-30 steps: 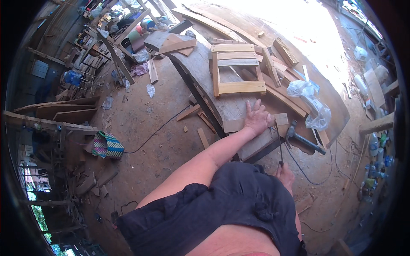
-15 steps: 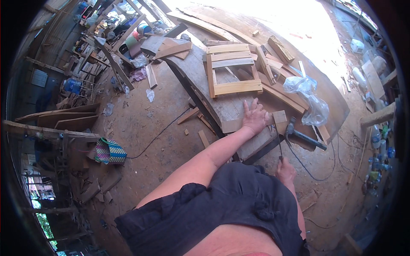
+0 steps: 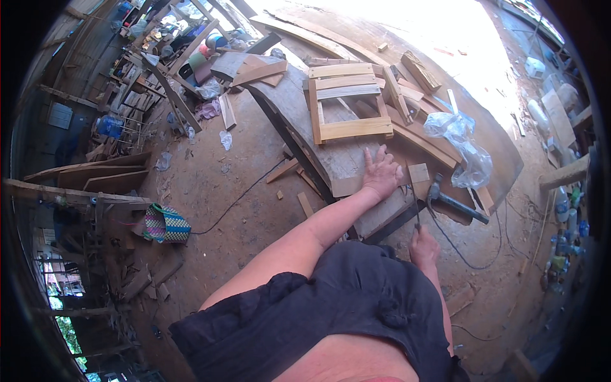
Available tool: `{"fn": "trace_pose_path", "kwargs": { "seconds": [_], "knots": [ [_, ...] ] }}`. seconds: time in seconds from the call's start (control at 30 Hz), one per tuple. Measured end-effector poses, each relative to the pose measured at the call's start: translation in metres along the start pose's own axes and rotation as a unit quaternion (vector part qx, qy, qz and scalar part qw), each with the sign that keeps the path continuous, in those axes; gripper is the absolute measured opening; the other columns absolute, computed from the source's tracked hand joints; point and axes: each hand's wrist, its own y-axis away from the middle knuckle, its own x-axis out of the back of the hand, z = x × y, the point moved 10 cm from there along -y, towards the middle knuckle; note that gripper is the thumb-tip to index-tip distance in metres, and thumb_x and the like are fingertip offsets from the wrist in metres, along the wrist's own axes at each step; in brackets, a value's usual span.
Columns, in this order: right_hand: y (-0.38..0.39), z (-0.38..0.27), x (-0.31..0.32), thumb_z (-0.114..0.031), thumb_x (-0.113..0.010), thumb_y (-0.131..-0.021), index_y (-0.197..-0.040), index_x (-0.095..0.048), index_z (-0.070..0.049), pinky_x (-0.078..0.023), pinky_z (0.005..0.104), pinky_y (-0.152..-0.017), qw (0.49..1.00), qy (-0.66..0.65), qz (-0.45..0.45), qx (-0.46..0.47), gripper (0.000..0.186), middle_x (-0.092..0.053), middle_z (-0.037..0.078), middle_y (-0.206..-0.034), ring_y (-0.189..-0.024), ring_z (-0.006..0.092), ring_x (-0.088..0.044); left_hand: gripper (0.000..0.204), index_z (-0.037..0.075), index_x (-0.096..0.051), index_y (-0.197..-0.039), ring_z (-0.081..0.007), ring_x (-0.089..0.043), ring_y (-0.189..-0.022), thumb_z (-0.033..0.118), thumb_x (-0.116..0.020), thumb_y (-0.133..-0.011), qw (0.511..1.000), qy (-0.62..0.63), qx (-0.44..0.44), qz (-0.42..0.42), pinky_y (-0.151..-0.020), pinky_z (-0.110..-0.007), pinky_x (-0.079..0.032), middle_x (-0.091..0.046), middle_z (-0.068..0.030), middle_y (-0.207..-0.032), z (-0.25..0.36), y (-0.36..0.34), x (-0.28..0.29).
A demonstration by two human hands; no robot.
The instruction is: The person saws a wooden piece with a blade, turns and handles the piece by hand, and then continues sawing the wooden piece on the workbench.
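Observation:
My left hand (image 3: 382,176) lies flat with its fingers spread on a pale wooden board (image 3: 345,186), pressing it across the near end of the workbench (image 3: 344,159). Just right of that hand, a light wooden block (image 3: 418,172) sits at the board's right end. Closed around a handle, my right hand (image 3: 424,247) is below the block, off the bench's near edge. A narrow dark-bladed hand tool (image 3: 417,211) runs from it up to the block; its exact kind is unclear in this edge-on view. Close by on the right lies a claw hammer (image 3: 457,203).
A slatted wooden frame (image 3: 355,131) lies beyond my left hand. Clear plastic bags (image 3: 468,149) and loose wood strips (image 3: 423,141) cover the bench's right side. On the floor are a dark cord (image 3: 238,210), offcuts (image 3: 304,204) and a woven basket (image 3: 167,224).
My right hand has moved slightly forward with the tool, toward the block. My left hand stays on the board. The whole view has shifted a little.

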Motion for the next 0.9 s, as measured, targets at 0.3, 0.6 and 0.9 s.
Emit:
{"fn": "trace_pose_path", "kwargs": {
  "seconds": [0.3,0.6,0.9],
  "knots": [
    [0.004,0.012,-0.005,-0.028,-0.048,-0.090,-0.092,-0.051,-0.008,-0.047,0.0523,-0.064,1.000,0.009,0.010,0.007,0.020,-0.063,0.020,-0.071,-0.070,0.0416,-0.062,0.032,0.010,-0.068,-0.093,-0.0261,-0.027,-0.134,0.030,-0.043,-0.089,1.000,0.012,0.006,0.007,-0.109,-0.061,-0.011,-0.053,-0.0053,-0.116,-0.004,-0.002,-0.002],
    [-0.041,-0.011,-0.007,-0.027,-0.047,-0.091,-0.090,-0.050,-0.009,-0.047,0.0522,-0.063,0.999,0.021,0.038,0.014,0.019,-0.063,0.021,-0.071,-0.070,0.0412,-0.062,0.030,0.011,-0.068,-0.091,-0.0257,-0.029,-0.133,0.029,-0.044,-0.089,1.000,-0.002,-0.005,0.009,-0.109,-0.061,-0.011,-0.052,-0.0043,-0.115,0.002,-0.003,-0.006],
    [0.019,0.018,-0.010,-0.027,-0.048,-0.090,-0.091,-0.051,-0.009,-0.048,0.0519,-0.064,1.000,-0.009,-0.009,-0.005,0.019,-0.064,0.021,-0.073,-0.072,0.0416,-0.063,0.030,0.012,-0.068,-0.092,-0.0255,-0.028,-0.133,0.030,-0.045,-0.089,1.000,-0.010,0.004,0.013,-0.110,-0.060,-0.010,-0.052,-0.0045,-0.114,-0.004,0.001,-0.005]
  ]
}}
